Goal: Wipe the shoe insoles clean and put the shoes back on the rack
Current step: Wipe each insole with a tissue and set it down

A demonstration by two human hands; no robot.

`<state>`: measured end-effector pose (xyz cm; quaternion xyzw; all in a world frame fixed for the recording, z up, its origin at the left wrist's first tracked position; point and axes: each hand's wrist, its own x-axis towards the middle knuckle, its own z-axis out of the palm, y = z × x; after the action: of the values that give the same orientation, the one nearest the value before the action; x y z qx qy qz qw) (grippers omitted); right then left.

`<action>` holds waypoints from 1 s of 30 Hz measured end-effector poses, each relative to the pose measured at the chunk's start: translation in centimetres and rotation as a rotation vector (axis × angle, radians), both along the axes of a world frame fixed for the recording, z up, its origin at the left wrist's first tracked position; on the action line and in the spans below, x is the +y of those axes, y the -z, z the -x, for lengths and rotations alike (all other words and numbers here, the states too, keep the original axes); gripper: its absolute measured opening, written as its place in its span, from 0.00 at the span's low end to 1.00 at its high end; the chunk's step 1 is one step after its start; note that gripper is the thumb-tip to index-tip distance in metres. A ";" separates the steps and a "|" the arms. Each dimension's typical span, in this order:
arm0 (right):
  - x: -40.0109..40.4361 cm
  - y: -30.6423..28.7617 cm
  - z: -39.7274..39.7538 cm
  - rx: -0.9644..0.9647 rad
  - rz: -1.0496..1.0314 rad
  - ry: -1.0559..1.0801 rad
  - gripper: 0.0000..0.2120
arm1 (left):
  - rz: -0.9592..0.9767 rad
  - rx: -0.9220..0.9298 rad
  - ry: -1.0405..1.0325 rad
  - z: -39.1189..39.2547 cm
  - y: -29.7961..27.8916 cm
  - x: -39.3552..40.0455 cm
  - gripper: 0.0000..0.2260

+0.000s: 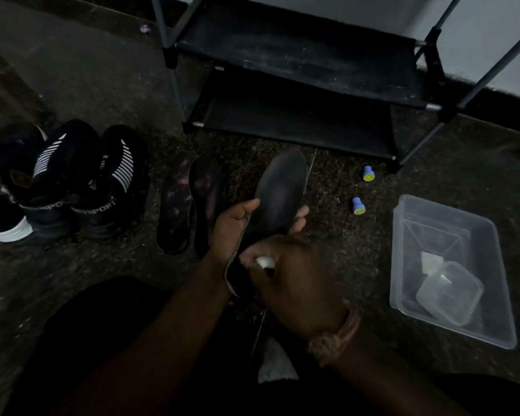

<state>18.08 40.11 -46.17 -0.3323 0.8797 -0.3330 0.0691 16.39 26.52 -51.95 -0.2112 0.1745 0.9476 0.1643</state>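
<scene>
My left hand (pixel 234 226) grips a dark insole (pixel 279 193) from below, toe end pointing up toward the rack. My right hand (pixel 294 280) pinches a small white wipe (pixel 264 262) and presses it on the insole's heel end. Two more dark insoles (pixel 189 205) lie side by side on the floor to the left. A pair of black sport shoes (pixel 81 181) with white stripes stands further left. The black shoe rack (pixel 297 85) stands behind, both visible shelves bare.
A clear plastic tub (pixel 451 271) holding a small lidded container (pixel 449 292) sits on the floor at right. Two small blue-and-yellow caps (pixel 367 173) (pixel 358 205) lie near the rack's foot. Another shoe with a white sole (pixel 3 223) is at the left edge. A white cloth (pixel 275 363) lies by my knee.
</scene>
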 end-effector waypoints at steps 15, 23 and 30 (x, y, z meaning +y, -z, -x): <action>0.9 0.3 0.7 0.093 -0.171 0.019 0.05 | -0.182 0.007 -0.109 0.5 1.8 -0.6 0.28; 0.5 0.8 0.8 0.012 -0.078 -0.049 0.05 | -0.218 -0.043 -0.185 0.3 1.4 -0.7 0.27; 1.0 -1.2 4.5 -0.831 0.537 0.299 0.05 | -0.036 -0.026 -0.168 0.7 1.0 -0.7 0.27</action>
<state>13.57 41.09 -44.95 -0.0485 0.6996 -0.6570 0.2766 15.67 25.78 -52.97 -0.2344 0.1370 0.9582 0.0899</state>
